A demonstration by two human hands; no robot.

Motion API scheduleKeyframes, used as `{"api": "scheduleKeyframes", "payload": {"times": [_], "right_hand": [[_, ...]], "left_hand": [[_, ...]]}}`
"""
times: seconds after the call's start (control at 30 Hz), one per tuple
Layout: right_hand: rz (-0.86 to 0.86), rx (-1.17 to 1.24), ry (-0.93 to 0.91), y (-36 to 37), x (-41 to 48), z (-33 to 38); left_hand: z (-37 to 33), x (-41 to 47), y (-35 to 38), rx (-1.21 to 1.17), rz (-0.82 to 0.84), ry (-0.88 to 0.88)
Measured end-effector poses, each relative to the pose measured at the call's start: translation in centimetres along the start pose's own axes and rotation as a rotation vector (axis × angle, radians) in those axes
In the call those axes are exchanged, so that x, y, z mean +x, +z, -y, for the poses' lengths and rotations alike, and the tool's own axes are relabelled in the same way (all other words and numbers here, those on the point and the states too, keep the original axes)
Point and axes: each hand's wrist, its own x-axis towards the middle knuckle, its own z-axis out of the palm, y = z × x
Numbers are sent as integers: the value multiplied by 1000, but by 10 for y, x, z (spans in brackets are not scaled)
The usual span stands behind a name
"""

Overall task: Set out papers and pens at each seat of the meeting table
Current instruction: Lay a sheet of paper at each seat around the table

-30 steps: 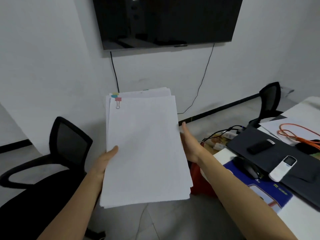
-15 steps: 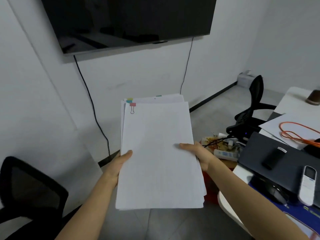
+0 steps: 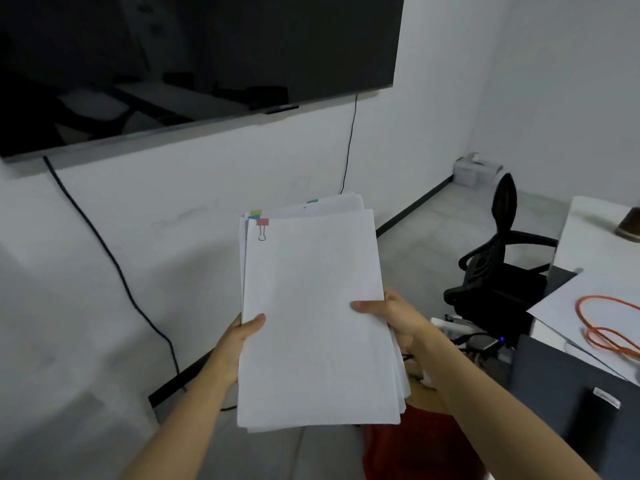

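Both hands gripped clipped paper stack point(image 3: 315, 320), left hand point(image 3: 242, 336) thumb on top, right hand point(image 3: 391, 317) likewise, table point(image 3: 588, 230) at right

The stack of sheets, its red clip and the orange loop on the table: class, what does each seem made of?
The stack of sheets: paper, matt white; thin layered edges fan at the lower right. The red clip: likely painted metal, with a thin wire handle. The orange loop: probably plastic-sheathed cable, smooth and evenly thin; blur leaves it open.
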Motion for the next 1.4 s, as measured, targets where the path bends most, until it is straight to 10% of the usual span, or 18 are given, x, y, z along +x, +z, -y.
{"api": "scheduleKeyframes", "payload": {"times": [0.8,1.4], "right_hand": [[-337,10,-40,-72,337,103],[-680,47,3,-319,466,171]], "left_hand": [[-147,390,-11,112,175,-132],[-178,662,204,394,524,-22]]}}
